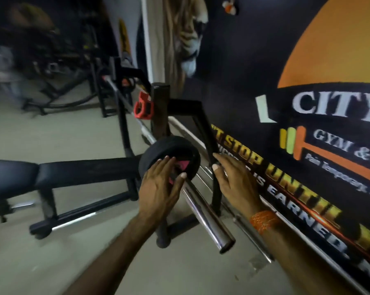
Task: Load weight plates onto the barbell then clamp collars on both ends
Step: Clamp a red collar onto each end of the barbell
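plate (169,155) on bar (203,216), well in from its free end | left hand (158,188) flat, pressing plate face | right hand (233,179) open, empty | risk: uncollared plate may slide outward; collar (144,108) not yet fitted

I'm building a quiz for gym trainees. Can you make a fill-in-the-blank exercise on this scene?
The left hand presses flat on the weight plate, whose marking is ____.
The collar near the rack upright is ____.
The right hand, beside the barbell, holds ____.
Missing words: pink; red; nothing.
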`<state>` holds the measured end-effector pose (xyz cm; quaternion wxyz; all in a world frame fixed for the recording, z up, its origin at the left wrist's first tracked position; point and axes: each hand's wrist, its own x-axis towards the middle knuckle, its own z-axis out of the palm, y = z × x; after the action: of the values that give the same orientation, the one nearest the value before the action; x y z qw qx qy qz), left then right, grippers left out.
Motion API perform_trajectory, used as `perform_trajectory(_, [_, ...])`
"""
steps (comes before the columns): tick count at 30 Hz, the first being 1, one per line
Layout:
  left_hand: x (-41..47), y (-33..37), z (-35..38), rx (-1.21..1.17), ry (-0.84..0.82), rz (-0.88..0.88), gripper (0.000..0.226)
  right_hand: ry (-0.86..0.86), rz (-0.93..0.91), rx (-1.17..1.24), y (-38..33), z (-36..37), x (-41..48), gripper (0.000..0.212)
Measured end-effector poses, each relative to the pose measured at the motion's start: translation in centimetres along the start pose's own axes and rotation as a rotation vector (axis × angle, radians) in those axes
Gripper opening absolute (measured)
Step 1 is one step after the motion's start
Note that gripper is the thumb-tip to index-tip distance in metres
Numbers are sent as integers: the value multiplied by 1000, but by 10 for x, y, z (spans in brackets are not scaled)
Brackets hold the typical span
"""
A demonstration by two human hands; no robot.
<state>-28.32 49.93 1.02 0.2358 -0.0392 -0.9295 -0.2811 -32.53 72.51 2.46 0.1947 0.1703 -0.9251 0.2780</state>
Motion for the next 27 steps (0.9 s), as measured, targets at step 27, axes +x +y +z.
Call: perform_trajectory(27, [273,-105,9,-41,267,-400,51,-712,-331,562,24,78,222,61])
